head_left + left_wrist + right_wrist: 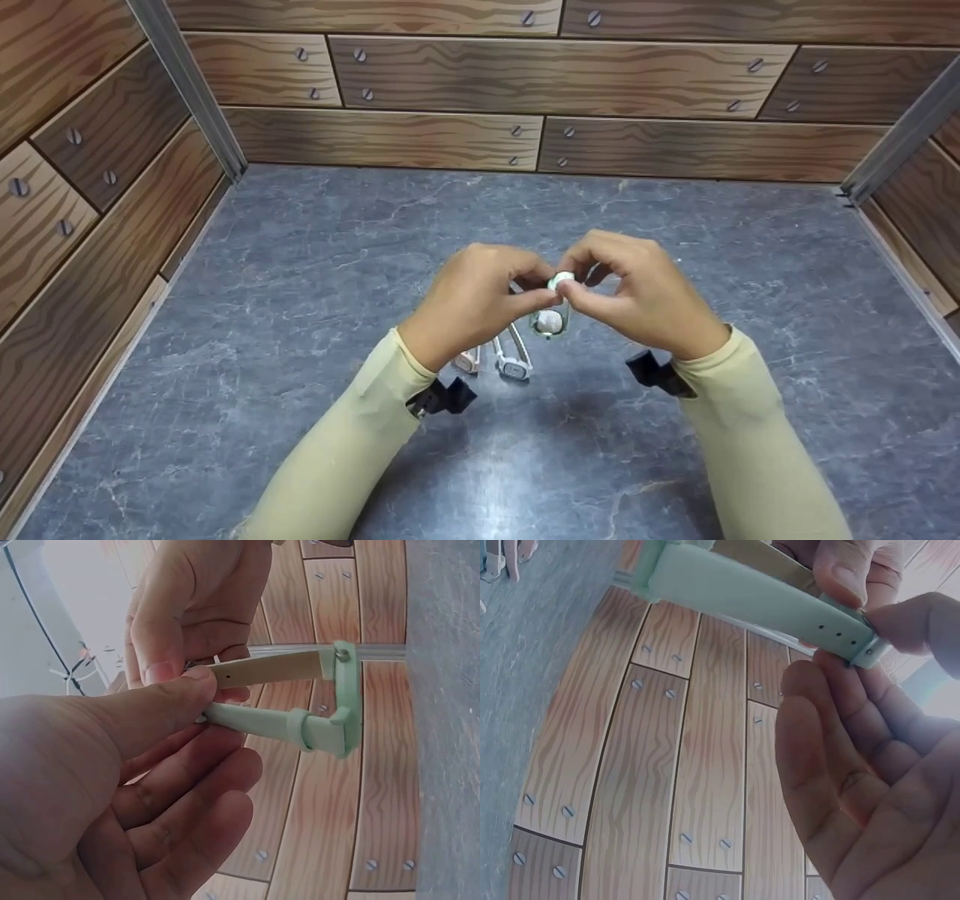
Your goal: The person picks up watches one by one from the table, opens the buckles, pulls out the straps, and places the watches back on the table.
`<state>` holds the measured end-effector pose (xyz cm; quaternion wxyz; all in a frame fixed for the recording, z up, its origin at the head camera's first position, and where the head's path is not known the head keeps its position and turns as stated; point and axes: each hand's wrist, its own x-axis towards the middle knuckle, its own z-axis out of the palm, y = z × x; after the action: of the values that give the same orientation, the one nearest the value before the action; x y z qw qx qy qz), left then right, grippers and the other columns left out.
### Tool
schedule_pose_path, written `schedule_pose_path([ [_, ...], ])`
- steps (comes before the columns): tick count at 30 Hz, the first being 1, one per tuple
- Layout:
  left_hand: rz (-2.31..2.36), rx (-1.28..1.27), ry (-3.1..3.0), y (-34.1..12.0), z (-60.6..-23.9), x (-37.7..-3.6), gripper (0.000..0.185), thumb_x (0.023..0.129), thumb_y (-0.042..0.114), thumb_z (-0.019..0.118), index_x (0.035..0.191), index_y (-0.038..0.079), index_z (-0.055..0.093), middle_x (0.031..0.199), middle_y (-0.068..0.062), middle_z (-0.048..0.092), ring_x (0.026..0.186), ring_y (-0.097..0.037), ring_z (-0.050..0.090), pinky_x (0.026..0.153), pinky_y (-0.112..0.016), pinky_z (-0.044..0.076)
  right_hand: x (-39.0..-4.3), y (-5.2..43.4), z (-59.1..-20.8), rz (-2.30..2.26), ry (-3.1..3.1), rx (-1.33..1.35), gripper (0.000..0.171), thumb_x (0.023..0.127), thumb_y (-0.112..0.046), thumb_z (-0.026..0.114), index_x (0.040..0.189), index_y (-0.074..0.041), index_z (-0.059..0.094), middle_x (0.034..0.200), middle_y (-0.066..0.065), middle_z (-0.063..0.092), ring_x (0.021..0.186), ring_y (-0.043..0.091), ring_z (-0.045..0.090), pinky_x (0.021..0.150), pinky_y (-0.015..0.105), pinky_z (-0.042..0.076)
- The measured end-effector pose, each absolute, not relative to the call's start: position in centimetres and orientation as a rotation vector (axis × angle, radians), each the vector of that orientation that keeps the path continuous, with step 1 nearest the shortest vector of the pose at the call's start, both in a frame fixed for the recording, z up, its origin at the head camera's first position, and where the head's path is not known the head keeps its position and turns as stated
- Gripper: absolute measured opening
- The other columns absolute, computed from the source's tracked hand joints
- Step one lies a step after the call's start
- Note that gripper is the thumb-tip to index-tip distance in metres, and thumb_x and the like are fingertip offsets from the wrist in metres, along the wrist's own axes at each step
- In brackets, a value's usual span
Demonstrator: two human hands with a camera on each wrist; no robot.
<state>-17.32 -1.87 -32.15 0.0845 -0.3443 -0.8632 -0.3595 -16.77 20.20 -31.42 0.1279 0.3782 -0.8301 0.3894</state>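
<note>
Above the middle of the grey marble table (300, 300), both hands meet on a mint green watch (550, 322), whose case hangs below them. My left hand (541, 298) pinches the straps from the left; in the left wrist view its thumb (161, 709) presses the tan underside of one strap while the green watch (341, 709) juts out to the right. My right hand (579, 291) pinches the strap end with its holes (844, 634), and the mint strap (742, 592) crosses the top of that view.
Two more watches lie on the table just under the hands: a white one (514, 365) and a pinkish one (466, 361), also seen as watches (499, 559) in a corner. Wood-pattern walls (540, 135) enclose the table on three sides.
</note>
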Motion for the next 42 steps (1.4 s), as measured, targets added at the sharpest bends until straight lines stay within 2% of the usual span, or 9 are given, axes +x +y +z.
schedule_pose_path([
  [7,-1.136,-0.995,-2.631,-1.87,-32.31,-17.52,0.009,0.092,0.028,0.081,0.097,0.020,0.081,0.089,0.010,0.077,0.078,0.000,0.067,0.072,-0.023,0.055,-16.91,20.18,-31.52,1.131,-2.386,1.100,0.009,0.095,-0.002,0.072,0.094,-0.012,0.071,0.091,-0.009,0.069,0.080,0.010,0.063,0.073,0.023,0.055],
  [12,-1.101,-1.013,-2.636,-1.68,-32.58,-17.74,0.011,0.090,0.028,0.083,0.093,0.018,0.079,0.088,0.008,0.077,0.077,-0.002,0.067,0.070,-0.023,0.054,-16.89,20.34,-31.35,1.149,-2.432,1.100,0.013,0.091,0.002,0.072,0.094,-0.011,0.070,0.091,-0.008,0.069,0.077,0.012,0.062,0.068,0.025,0.055],
  [17,-1.076,-1.025,-2.596,-1.74,-32.60,-17.65,0.011,0.093,0.029,0.080,0.095,0.018,0.079,0.090,0.008,0.077,0.080,-0.002,0.069,0.072,-0.022,0.055,-16.87,20.25,-31.31,1.097,-2.530,1.068,0.012,0.093,-0.003,0.073,0.096,-0.014,0.070,0.091,-0.010,0.068,0.081,0.009,0.063,0.071,0.027,0.057],
  [26,-1.063,-1.039,-2.567,-1.73,-32.42,-17.52,0.015,0.097,0.032,0.076,0.099,0.018,0.079,0.093,0.008,0.077,0.083,-0.003,0.069,0.074,-0.022,0.054,-16.81,20.30,-31.40,1.142,-2.512,1.056,0.006,0.096,-0.009,0.073,0.098,-0.015,0.073,0.094,-0.006,0.070,0.081,0.009,0.066,0.071,0.026,0.058],
  [34,-1.107,-1.046,-2.531,-1.81,-32.30,-17.42,0.017,0.099,0.033,0.073,0.095,0.016,0.076,0.095,0.006,0.076,0.086,-0.004,0.070,0.076,-0.023,0.057,-16.79,20.38,-31.32,1.192,-2.498,1.052,0.005,0.099,-0.014,0.071,0.102,-0.011,0.073,0.097,-0.005,0.070,0.083,0.012,0.067,0.074,0.025,0.057],
  [42,-1.162,-1.031,-2.452,-1.71,-32.44,-17.49,0.016,0.099,0.030,0.072,0.098,0.015,0.077,0.095,0.005,0.076,0.087,-0.004,0.069,0.075,-0.015,0.056,-16.84,20.38,-31.41,1.214,-2.482,1.030,0.007,0.101,-0.014,0.068,0.106,-0.010,0.070,0.100,-0.009,0.071,0.089,0.014,0.070,0.073,0.024,0.057],
])
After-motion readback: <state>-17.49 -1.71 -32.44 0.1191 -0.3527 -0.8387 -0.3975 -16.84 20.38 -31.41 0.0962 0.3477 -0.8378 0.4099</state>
